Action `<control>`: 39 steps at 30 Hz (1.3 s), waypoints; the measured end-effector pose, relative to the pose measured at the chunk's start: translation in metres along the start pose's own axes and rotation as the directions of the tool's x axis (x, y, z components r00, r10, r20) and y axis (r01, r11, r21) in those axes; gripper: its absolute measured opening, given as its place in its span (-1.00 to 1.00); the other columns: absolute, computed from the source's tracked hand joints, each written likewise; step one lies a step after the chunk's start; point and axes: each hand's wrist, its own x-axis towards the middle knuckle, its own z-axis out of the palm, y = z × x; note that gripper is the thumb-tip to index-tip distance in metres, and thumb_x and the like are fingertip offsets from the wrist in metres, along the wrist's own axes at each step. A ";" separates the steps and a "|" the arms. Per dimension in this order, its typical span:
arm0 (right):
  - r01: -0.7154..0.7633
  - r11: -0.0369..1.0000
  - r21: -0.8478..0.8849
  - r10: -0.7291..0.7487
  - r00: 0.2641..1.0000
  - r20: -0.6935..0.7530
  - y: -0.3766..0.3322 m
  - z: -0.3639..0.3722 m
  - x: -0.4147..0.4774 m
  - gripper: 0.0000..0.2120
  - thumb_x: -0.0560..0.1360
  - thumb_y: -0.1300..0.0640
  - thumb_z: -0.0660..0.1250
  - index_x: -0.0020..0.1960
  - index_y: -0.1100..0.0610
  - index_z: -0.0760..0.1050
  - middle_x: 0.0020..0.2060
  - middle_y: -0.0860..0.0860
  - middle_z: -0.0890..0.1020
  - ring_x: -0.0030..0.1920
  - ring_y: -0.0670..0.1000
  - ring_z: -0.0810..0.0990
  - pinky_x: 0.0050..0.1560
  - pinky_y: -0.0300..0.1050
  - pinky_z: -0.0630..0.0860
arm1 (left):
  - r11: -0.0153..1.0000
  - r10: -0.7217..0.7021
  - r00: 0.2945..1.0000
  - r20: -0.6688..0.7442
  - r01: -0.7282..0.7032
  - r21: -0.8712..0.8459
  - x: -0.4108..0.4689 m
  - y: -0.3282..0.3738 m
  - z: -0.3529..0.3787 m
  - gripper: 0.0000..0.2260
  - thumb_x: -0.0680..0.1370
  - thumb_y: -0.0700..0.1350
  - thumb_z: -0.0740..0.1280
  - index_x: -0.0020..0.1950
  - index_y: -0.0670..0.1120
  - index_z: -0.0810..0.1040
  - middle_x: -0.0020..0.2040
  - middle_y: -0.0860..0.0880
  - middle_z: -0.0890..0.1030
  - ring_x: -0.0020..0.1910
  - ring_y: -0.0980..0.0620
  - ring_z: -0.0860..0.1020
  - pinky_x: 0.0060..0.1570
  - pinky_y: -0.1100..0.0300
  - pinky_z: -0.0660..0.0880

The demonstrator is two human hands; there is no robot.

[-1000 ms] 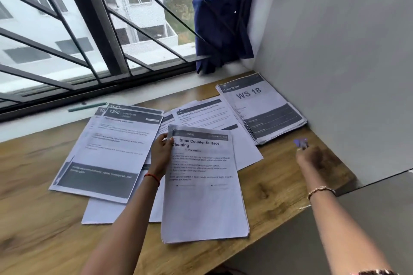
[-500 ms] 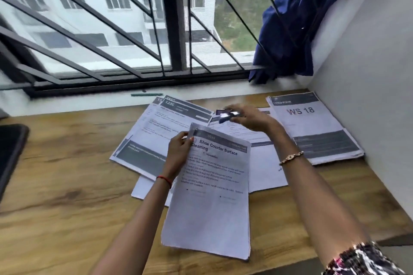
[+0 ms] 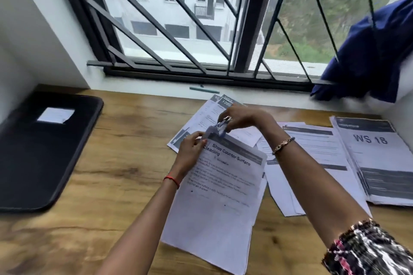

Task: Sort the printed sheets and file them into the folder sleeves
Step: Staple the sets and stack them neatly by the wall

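A sheaf (image 3: 223, 196) headed "Shoe Counter Surface Cleaning" is held over the middle of the worktop (image 3: 111, 185), its lower end turned toward the near edge. Its top left corner is pinched by the left hand (image 3: 190, 152), whose fingers are curled round the paper's edge. A small stapler (image 3: 222, 126) is gripped in the right hand (image 3: 241, 118) and set against that same corner. Whether the stapler is squeezed closed cannot be told. More printed sheets (image 3: 312, 152) are spread behind the hands, and a pile (image 3: 375, 158) marked "WS 18" is laid at the right edge. A black folder (image 3: 44, 152) is laid closed at the left edge, well apart from the papers
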 end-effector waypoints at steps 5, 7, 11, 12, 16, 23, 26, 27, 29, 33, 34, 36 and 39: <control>0.042 0.999 -0.034 -0.041 0.998 0.053 -0.029 0.000 0.024 -0.72 0.37 0.23 0.41 0.08 0.20 0.59 -0.07 0.04 0.59 -0.05 0.05 0.50 -0.10 -0.13 0.42 | 1.000 0.001 1.000 -0.022 -0.001 0.000 0.001 -0.003 -0.023 -0.84 0.58 -0.27 0.24 0.11 -0.22 0.56 0.00 -0.18 0.63 -0.02 -0.10 0.60 0.01 0.00 0.52; 0.051 0.997 -0.052 -0.047 0.995 0.089 -0.039 0.000 0.030 -0.75 0.37 0.24 0.40 0.04 0.22 0.59 -0.10 0.07 0.58 -0.08 0.00 0.46 -0.12 -0.15 0.38 | 1.000 -0.006 1.000 -0.029 0.006 -0.005 0.002 -0.003 -0.029 -0.84 0.58 -0.26 0.24 0.11 -0.20 0.55 0.00 -0.18 0.64 -0.03 -0.09 0.60 0.00 0.01 0.52; 0.062 0.996 -0.070 -0.053 0.991 0.126 -0.055 -0.001 0.041 -0.76 0.35 0.25 0.42 0.01 0.23 0.60 -0.07 0.12 0.60 -0.10 -0.01 0.45 -0.18 -0.16 0.37 | 0.999 -0.037 0.998 -0.041 0.038 0.010 0.004 -0.007 -0.039 -0.87 0.58 -0.17 0.26 0.12 -0.07 0.40 -0.02 -0.17 0.66 -0.08 -0.11 0.63 -0.04 -0.15 0.56; 0.061 0.996 -0.069 -0.051 0.990 0.133 -0.057 0.000 0.043 -0.74 0.33 0.25 0.45 0.02 0.23 0.59 -0.03 0.14 0.61 -0.10 -0.02 0.45 -0.17 -0.16 0.38 | 0.999 -0.046 0.998 -0.047 0.046 -0.001 0.005 -0.008 -0.041 -0.86 0.58 -0.17 0.26 0.12 -0.06 0.37 -0.01 -0.18 0.66 -0.08 -0.12 0.63 -0.04 -0.17 0.55; 0.064 0.995 -0.079 -0.050 0.985 0.167 -0.062 0.006 0.052 -0.64 0.25 0.13 0.57 -0.04 0.26 0.59 -0.11 0.15 0.62 -0.19 -0.02 0.45 -0.26 -0.16 0.35 | 0.998 -0.055 0.997 -0.060 0.054 -0.010 0.005 -0.009 -0.046 -0.80 0.58 -0.17 0.26 0.16 -0.07 0.31 -0.05 -0.15 0.66 -0.10 -0.10 0.63 -0.02 -0.15 0.55; 0.108 0.994 -0.031 -0.102 0.982 0.156 -0.070 0.011 0.062 -0.66 0.26 0.11 0.56 -0.01 0.19 0.62 -0.22 -0.01 0.60 -0.25 -0.12 0.46 -0.22 -0.19 0.38 | 0.995 -0.079 0.996 -0.049 0.081 0.054 0.010 -0.018 -0.052 -0.70 0.59 -0.17 0.25 0.29 -0.08 0.27 -0.04 -0.12 0.65 -0.09 -0.16 0.62 -0.08 -0.15 0.55; 0.142 0.989 -0.037 -0.134 0.977 0.163 -0.073 0.011 0.068 -0.70 0.29 0.14 0.55 -0.02 0.21 0.64 -0.24 0.02 0.62 -0.30 -0.14 0.45 -0.25 -0.19 0.35 | 0.993 -0.096 0.995 -0.008 0.096 0.075 0.014 -0.018 -0.055 -0.83 0.60 -0.16 0.22 0.18 -0.12 0.46 -0.03 -0.15 0.62 -0.07 -0.17 0.61 -0.06 -0.13 0.53; 0.150 0.988 -0.039 -0.142 0.977 0.159 -0.074 0.011 0.070 -0.71 0.29 0.14 0.55 -0.03 0.21 0.64 -0.24 0.04 0.63 -0.31 -0.13 0.44 -0.26 -0.18 0.34 | 0.994 -0.101 0.995 0.010 0.101 0.047 0.014 -0.018 -0.057 -0.86 0.61 -0.14 0.21 0.08 -0.14 0.52 -0.06 -0.17 0.62 -0.10 -0.16 0.60 -0.06 -0.15 0.52; 0.149 0.988 -0.044 -0.141 0.978 0.154 -0.074 0.012 0.074 -0.72 0.29 0.13 0.54 -0.04 0.21 0.65 -0.25 0.04 0.62 -0.32 -0.13 0.43 -0.28 -0.18 0.33 | 0.992 -0.120 0.991 0.050 0.121 -0.019 0.016 -0.023 -0.060 -0.74 0.62 -0.06 0.20 -0.07 -0.21 0.58 -0.12 -0.20 0.60 -0.16 -0.15 0.58 -0.09 -0.16 0.52; 0.151 0.987 -0.062 -0.143 0.982 0.125 -0.075 0.013 0.078 -0.75 0.32 0.17 0.50 -0.02 0.22 0.65 -0.16 0.16 0.66 -0.25 -0.07 0.44 -0.33 -0.20 0.31 | 0.984 -0.162 0.979 0.122 0.169 -0.049 0.019 -0.020 -0.064 -0.85 0.47 0.01 0.40 -0.13 -0.07 0.62 -0.12 -0.09 0.66 -0.13 -0.02 0.61 -0.11 0.08 0.48; 0.155 0.986 -0.066 -0.146 0.983 0.113 -0.076 0.014 0.078 -0.75 0.32 0.17 0.50 -0.02 0.21 0.65 -0.15 0.16 0.66 -0.24 -0.06 0.44 -0.34 -0.19 0.31 | 0.985 -0.159 0.981 0.110 0.165 -0.045 0.020 -0.020 -0.063 -0.87 0.44 -0.02 0.44 -0.13 -0.05 0.61 -0.11 -0.10 0.67 -0.13 -0.02 0.62 -0.12 0.10 0.48; 0.156 0.985 -0.078 -0.148 0.984 0.098 -0.078 0.015 0.080 -0.76 0.31 0.17 0.50 -0.03 0.19 0.66 -0.21 0.12 0.65 -0.25 -0.05 0.45 -0.34 -0.19 0.31 | 0.988 -0.144 0.987 0.064 0.148 -0.055 0.021 -0.021 -0.061 -0.87 0.42 -0.06 0.47 -0.12 -0.09 0.62 -0.12 -0.14 0.68 -0.12 -0.08 0.64 -0.12 0.06 0.51; 0.168 0.981 -0.095 -0.161 0.984 0.075 -0.077 0.020 0.084 -0.79 0.30 0.18 0.50 -0.06 0.18 0.66 -0.27 0.07 0.62 -0.28 -0.04 0.46 -0.32 -0.17 0.35 | 0.982 -0.154 0.988 0.008 0.154 -0.111 0.021 -0.025 -0.059 -0.89 0.39 -0.13 0.50 -0.13 -0.11 0.65 -0.15 -0.18 0.68 -0.14 -0.13 0.65 -0.06 -0.06 0.55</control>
